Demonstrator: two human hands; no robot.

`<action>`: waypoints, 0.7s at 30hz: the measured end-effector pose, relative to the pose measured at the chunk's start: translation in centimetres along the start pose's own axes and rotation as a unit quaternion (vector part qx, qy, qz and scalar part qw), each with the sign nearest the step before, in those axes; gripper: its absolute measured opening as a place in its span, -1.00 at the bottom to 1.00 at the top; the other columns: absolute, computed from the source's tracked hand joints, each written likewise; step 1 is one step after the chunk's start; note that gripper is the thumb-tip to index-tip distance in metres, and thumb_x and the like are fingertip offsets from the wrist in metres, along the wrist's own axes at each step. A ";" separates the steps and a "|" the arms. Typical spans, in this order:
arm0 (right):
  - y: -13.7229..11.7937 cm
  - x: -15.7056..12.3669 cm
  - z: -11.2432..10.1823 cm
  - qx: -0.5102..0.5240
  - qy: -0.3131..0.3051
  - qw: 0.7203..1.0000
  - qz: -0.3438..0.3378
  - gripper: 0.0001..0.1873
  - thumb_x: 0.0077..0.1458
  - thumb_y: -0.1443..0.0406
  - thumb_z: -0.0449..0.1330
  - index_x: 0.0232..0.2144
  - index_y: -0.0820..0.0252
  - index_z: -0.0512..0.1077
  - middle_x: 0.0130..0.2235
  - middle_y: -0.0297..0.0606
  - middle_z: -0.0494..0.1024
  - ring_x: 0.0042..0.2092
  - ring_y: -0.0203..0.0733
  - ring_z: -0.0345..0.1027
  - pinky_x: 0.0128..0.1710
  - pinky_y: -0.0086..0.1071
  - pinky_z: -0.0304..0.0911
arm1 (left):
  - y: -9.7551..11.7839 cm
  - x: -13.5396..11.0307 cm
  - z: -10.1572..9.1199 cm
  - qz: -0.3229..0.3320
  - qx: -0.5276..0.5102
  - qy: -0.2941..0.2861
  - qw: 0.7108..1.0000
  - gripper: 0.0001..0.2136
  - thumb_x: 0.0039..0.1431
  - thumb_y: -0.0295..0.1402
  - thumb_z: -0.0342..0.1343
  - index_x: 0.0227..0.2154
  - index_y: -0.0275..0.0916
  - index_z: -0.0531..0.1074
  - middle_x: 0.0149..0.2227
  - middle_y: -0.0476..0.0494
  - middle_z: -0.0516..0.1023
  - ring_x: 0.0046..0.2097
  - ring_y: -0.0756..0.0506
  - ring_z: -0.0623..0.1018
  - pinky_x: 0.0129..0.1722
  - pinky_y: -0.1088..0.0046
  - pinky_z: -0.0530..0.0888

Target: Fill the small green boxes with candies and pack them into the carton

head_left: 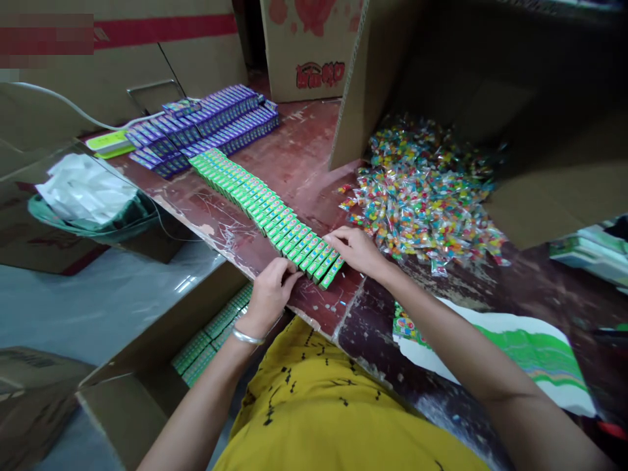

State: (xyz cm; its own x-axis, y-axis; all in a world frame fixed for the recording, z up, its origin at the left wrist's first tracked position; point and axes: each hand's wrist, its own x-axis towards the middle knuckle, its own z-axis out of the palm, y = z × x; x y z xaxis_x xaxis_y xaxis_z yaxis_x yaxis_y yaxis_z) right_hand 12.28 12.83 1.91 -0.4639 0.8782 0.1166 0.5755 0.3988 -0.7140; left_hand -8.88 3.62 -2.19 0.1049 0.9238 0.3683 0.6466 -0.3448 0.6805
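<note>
A long, slightly wavy row of small green printed boxes (265, 206) runs across the red worn table, the boxes packed side by side. At its near edge, close to the front end, my left hand (272, 294) is closed, thumb and fingers pinched against the boxes. On the opposite side of the same end, my right hand (357, 250) presses curled fingers against the boxes. Its fingertips are partly hidden by the row. Behind the far end of the row stand stacked purple boxes (216, 121).
Wrapped colourful candies (422, 196) spill from a tipped carton (358, 85) on the right. Flat green-and-white printed cardboard (524, 347) lies under my right forearm. Below the table edge, an open carton (161, 327) holds green boxes. A bag of white packets (88, 190) is at left.
</note>
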 end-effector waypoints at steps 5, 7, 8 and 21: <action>0.8 2.0 -0.4 0.295 -0.040 0.954 0.035 -0.47 0.23 -0.04 -0.02 0.10 0.07 0.37 0.15 -0.19 0.40 0.18 -0.10 0.25 0.13 -0.16 0.16 | 0.7 -1.0 -0.6 -0.022 -0.027 0.003 0.999 -0.80 0.12 -0.25 0.20 -0.42 -0.21 0.31 -0.40 -0.01 0.38 -0.35 -0.03 0.41 -0.31 0.43 0.39; 1.1 3.3 -0.3 0.383 -0.075 0.920 0.041 -0.40 0.26 -0.08 -0.12 0.17 0.05 0.27 0.27 -0.22 0.24 0.28 -0.16 0.07 0.24 -0.15 0.01 | 0.8 -1.0 -0.8 -0.045 -0.035 0.098 0.993 -0.74 0.06 -0.19 0.24 -0.34 -0.22 0.34 -0.30 -0.08 0.41 -0.23 -0.09 0.44 -0.18 0.36 0.42; 1.3 4.0 -0.1 0.407 -0.085 0.908 0.043 -0.38 0.26 -0.10 -0.17 0.20 0.04 0.24 0.30 -0.24 0.17 0.31 -0.19 0.00 0.28 -0.16 -0.07 | 0.7 -0.9 -0.8 -0.061 -0.047 0.158 0.984 -0.72 0.08 -0.16 0.21 -0.25 -0.22 0.35 -0.20 -0.14 0.42 -0.12 -0.12 0.45 -0.08 0.31 0.41; 0.2 9.5 4.3 0.495 -0.184 0.849 0.030 -0.23 0.26 -0.12 -0.41 0.31 0.18 0.00 0.37 -0.29 -0.07 0.36 -0.29 -0.19 0.35 -0.26 -0.29 | -2.1 6.6 2.2 -0.261 -0.144 0.325 0.897 -0.34 0.32 0.01 -0.35 0.33 -0.33 -0.21 0.39 -0.29 -0.20 0.39 -0.10 -0.12 0.36 0.23 -0.13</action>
State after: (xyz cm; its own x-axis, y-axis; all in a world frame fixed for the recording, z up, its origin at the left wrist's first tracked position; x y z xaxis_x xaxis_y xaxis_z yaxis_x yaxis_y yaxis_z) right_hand 5.09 20.15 -0.12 -0.7368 0.6752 -0.0342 -0.1584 -0.2217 -0.9622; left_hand -7.93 10.79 -2.59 -0.6795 0.7114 0.1793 0.2477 -0.0075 0.9688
